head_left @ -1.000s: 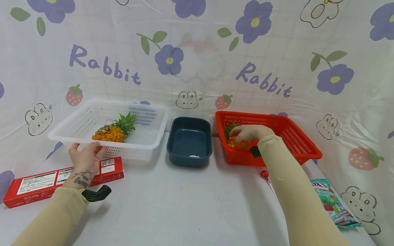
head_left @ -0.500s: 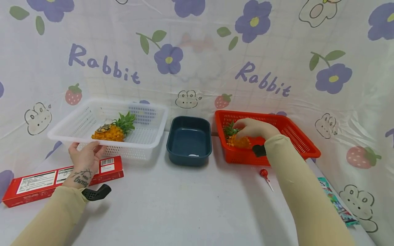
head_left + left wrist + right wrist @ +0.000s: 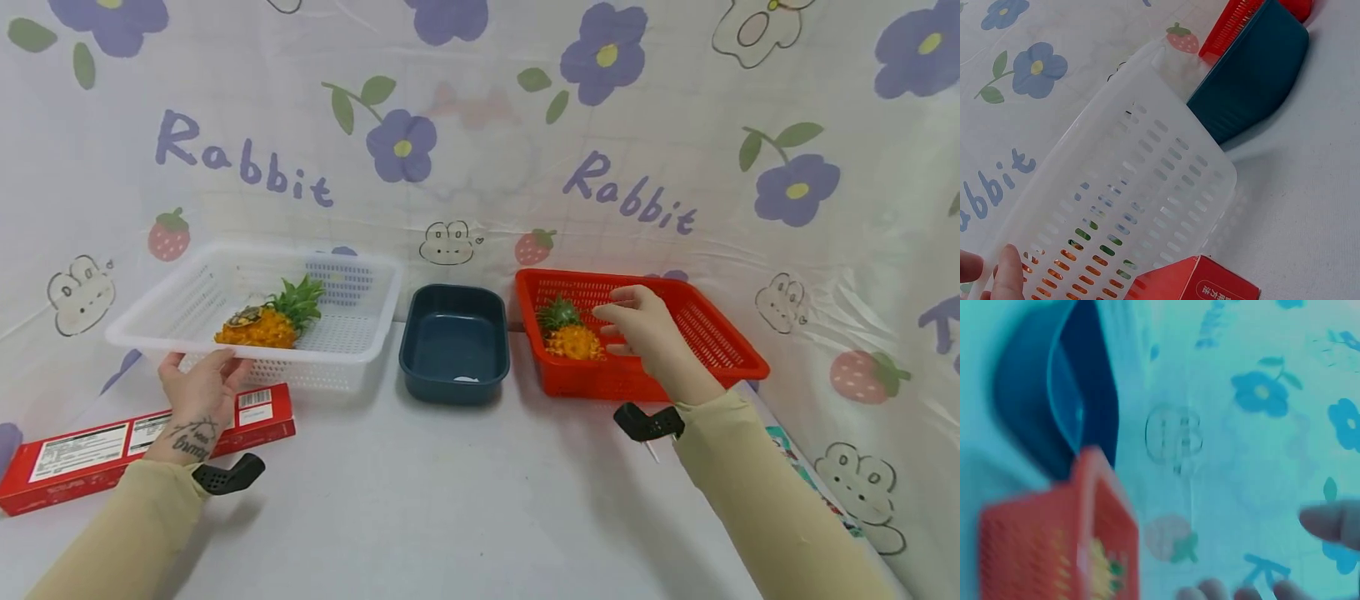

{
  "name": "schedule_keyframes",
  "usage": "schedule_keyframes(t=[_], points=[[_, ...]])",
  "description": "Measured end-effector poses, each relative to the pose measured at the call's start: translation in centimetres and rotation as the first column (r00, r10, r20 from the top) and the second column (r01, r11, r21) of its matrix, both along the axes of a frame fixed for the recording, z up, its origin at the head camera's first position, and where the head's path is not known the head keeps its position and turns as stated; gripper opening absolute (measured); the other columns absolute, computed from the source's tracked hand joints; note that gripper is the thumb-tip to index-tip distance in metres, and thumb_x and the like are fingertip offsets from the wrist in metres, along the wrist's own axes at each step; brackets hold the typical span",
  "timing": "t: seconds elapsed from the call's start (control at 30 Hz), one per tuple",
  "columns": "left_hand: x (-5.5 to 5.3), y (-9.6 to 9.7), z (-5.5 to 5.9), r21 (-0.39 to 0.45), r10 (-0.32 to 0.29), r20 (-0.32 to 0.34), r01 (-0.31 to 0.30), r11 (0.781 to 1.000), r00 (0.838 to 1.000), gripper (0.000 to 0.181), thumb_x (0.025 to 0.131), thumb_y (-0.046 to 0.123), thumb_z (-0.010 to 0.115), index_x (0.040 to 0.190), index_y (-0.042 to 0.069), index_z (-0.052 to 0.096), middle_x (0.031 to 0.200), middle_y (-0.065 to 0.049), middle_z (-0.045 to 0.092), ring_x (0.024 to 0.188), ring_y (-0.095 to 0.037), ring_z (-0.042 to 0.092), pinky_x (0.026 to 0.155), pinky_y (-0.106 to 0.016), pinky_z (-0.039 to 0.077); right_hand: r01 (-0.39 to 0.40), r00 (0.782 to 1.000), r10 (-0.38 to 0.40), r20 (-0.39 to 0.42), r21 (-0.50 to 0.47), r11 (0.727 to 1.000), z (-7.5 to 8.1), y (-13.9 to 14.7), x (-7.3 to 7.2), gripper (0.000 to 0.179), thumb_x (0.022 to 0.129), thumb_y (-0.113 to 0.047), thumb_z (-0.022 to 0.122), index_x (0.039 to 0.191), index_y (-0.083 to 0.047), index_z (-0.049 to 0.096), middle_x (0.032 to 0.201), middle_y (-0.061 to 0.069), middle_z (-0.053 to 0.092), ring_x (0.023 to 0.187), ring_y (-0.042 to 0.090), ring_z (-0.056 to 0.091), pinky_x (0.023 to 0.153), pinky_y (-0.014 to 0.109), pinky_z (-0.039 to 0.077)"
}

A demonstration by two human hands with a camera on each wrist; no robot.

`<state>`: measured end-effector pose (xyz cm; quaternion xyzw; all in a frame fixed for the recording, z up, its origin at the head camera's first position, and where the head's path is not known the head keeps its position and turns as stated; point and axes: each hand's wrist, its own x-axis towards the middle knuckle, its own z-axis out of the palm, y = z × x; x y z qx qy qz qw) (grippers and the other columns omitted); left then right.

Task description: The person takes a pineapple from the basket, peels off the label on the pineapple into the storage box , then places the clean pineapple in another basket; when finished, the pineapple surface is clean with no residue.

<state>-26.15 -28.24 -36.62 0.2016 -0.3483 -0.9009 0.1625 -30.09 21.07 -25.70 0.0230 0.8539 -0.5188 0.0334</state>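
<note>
My left hand (image 3: 198, 393) grips the front rim of a white perforated plastic basket (image 3: 358, 354), its fingertips (image 3: 1007, 275) on the outer wall. Inside that basket lies a pineapple (image 3: 257, 330) on its side, green crown to the right. To the right, a red perforated basket (image 3: 566, 382) holds another pineapple (image 3: 573, 342) in its left part, crown toward the back. My right hand (image 3: 651, 337) hovers over the red basket, fingers spread and holding nothing, just right of the fruit. The right wrist view is blurred, with fingertips at its lower right.
A dark blue tub (image 3: 455, 390) stands between the two baskets. A long red box (image 3: 82, 462) lies in front of the white basket. A lollipop stick (image 3: 651, 451) shows under the right wrist, and a teal packet (image 3: 813, 479) lies at the right edge. Patterned cloth hangs behind.
My right hand has let go of the pineapple in the red basket, moved right and opened. The left hand keeps its place on the white basket's rim. The view has turned slightly right.
</note>
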Motion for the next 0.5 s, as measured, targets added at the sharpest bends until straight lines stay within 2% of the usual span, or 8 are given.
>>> schedule_keyframes(t=[0.07, 0.1, 0.17, 0.2, 0.27, 0.33, 0.43, 0.5], points=[[0.1, 0.0, 0.0, 0.006, 0.000, 0.001, 0.000, 1.000, 1.000, 0.076, 0.081, 0.004, 0.068, 0.125, 0.039, 0.018, 0.146, 0.007, 0.025, 0.133, -0.020, 0.033, 0.091, -0.039, 0.044, 0.068, 0.998, -0.069, 0.001, -0.145, 0.987, -0.6, 0.3, 1.1, 0.059, 0.091, -0.034, 0.056, 0.136, -0.008, 0.028, 0.131, 0.011, 0.040, 0.110, 0.027, 0.052, 0.087, 0.035, 0.052], [0.1, 0.0, 0.0, 0.009, -0.001, -0.001, 0.001, 1.000, 1.000, 0.075, 0.081, 0.004, 0.068, 0.125, 0.039, 0.018, 0.146, 0.008, 0.025, 0.133, -0.020, 0.033, 0.090, -0.039, 0.044, 0.106, 0.994, -0.106, 0.012, -0.219, 0.970, -1.0, 0.5, 1.7, 0.055, 0.091, -0.034, 0.056, 0.133, -0.010, 0.030, 0.128, 0.007, 0.041, 0.108, 0.025, 0.053, 0.086, 0.033, 0.052], [0.2, 0.0, 0.0, 0.013, 0.001, -0.005, -0.001, 1.000, 1.000, 0.075, 0.081, 0.004, 0.068, 0.125, 0.039, 0.019, 0.146, 0.008, 0.026, 0.133, -0.020, 0.033, 0.088, -0.040, 0.046, 0.189, 0.982, -0.182, 0.055, -0.374, 0.908, -1.7, 1.0, 2.6, 0.044, 0.091, -0.034, 0.056, 0.125, -0.017, 0.034, 0.120, 0.000, 0.043, 0.105, 0.021, 0.053, 0.086, 0.029, 0.052], [0.2, 0.0, 0.0, 0.015, 0.003, -0.007, -0.003, 1.000, 1.000, 0.075, 0.080, 0.003, 0.068, 0.124, 0.039, 0.019, 0.146, 0.008, 0.026, 0.133, -0.020, 0.034, 0.088, -0.040, 0.046, 0.231, 0.973, -0.215, 0.086, -0.452, 0.862, -2.1, 1.3, 2.9, 0.037, 0.091, -0.032, 0.056, 0.120, -0.019, 0.035, 0.116, -0.004, 0.042, 0.104, 0.019, 0.053, 0.086, 0.028, 0.051], [0.2, 0.0, 0.0, 0.018, 0.004, -0.013, -0.003, 1.000, 1.000, 0.075, 0.080, 0.003, 0.068, 0.124, 0.039, 0.020, 0.146, 0.008, 0.027, 0.133, -0.021, 0.033, 0.086, -0.040, 0.047, 0.320, 0.946, -0.276, 0.169, -0.599, 0.734, -3.0, 1.9, 3.5, 0.029, 0.091, -0.029, 0.057, 0.111, -0.024, 0.037, 0.112, -0.009, 0.041, 0.103, 0.016, 0.051, 0.087, 0.026, 0.050], [0.2, 0.0, 0.0, 0.023, 0.003, -0.017, -0.002, 1.000, 1.000, 0.075, 0.080, 0.002, 0.068, 0.124, 0.039, 0.020, 0.145, 0.008, 0.027, 0.133, -0.021, 0.033, 0.086, -0.040, 0.048, 0.393, 0.916, -0.312, 0.251, -0.711, 0.583, -3.9, 2.5, 3.8, 0.028, 0.091, -0.026, 0.057, 0.110, -0.027, 0.037, 0.113, -0.011, 0.040, 0.106, 0.014, 0.047, 0.086, 0.025, 0.049], [0.2, 0.0, -0.1, 0.025, -0.003, -0.022, 0.003, 1.000, 1.000, 0.075, 0.080, 0.003, 0.069, 0.124, 0.039, 0.020, 0.145, 0.008, 0.027, 0.134, -0.020, 0.033, 0.086, -0.041, 0.047, 0.468, 0.873, -0.332, 0.357, -0.803, 0.368, -5.2, 3.5, 3.8, 0.039, 0.090, -0.023, 0.058, 0.117, -0.031, 0.031, 0.116, -0.012, 0.036, 0.110, 0.012, 0.041, 0.084, 0.022, 0.047], [0.2, 0.0, -0.1, 0.025, -0.005, -0.023, 0.006, 1.000, 1.000, 0.075, 0.080, 0.003, 0.069, 0.124, 0.039, 0.020, 0.145, 0.008, 0.027, 0.133, -0.020, 0.033, 0.087, -0.040, 0.046, 0.505, 0.846, -0.341, 0.409, -0.820, 0.269, -6.1, 4.1, 3.7, 0.046, 0.090, -0.023, 0.060, 0.120, -0.034, 0.027, 0.116, -0.012, 0.034, 0.113, 0.010, 0.038, 0.082, 0.020, 0.047]])
